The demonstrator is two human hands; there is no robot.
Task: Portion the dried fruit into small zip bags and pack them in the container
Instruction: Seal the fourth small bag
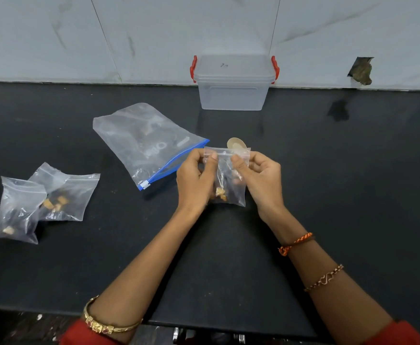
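Both hands hold one small clear zip bag upright above the middle of the black counter. A few pieces of dried fruit lie at its bottom. My left hand pinches the left end of the zip strip, and my right hand pinches the right part. The large clear zip bag with a blue slider lies flat just left of my hands, almost empty. Two small bags with fruit lie together at the far left. The clear container with red latches stands at the back against the wall, its lid on.
A pale wooden spoon peeks out behind the held bag. The counter's front edge runs below my forearms. A white tiled wall backs the counter, with a broken hole at the right.
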